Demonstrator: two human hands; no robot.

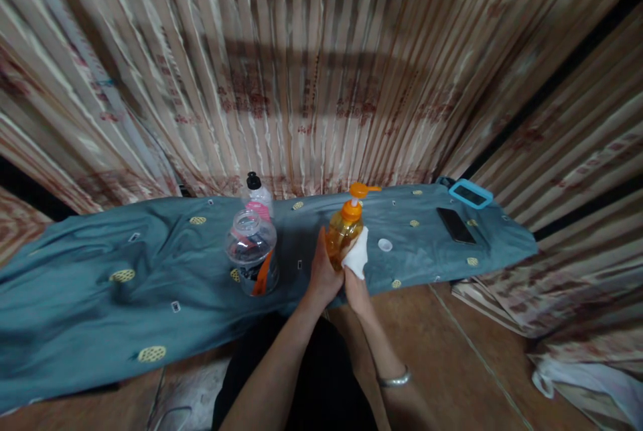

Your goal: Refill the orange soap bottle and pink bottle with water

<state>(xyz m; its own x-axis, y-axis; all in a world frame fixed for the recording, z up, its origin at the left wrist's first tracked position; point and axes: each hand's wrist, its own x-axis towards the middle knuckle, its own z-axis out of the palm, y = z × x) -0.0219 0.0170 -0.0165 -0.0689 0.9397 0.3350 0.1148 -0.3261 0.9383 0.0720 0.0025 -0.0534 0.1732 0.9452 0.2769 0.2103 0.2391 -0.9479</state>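
Observation:
An amber pump bottle (340, 238) with an orange pump head stands upright between my hands, near the middle of the cloth-covered surface. My left hand (324, 271) is wrapped round its left side and lower part. On the bottle's right side my right hand (355, 285) presses a white cloth or tissue (358, 254) against it; the fingers are partly hidden behind that white piece. To the left stands a clear, wide-bodied plastic jar (251, 250) without a lid. Behind the jar is a bottle with a black cap (253, 181) and a pink label.
Right of the pump bottle lies a round white lid (385, 244). Farther right are a dark phone (455, 225) and a blue-framed device (471, 194). Blue-green cloth (90, 303) covers the long surface. A patterned curtain (311, 82) hangs close behind it.

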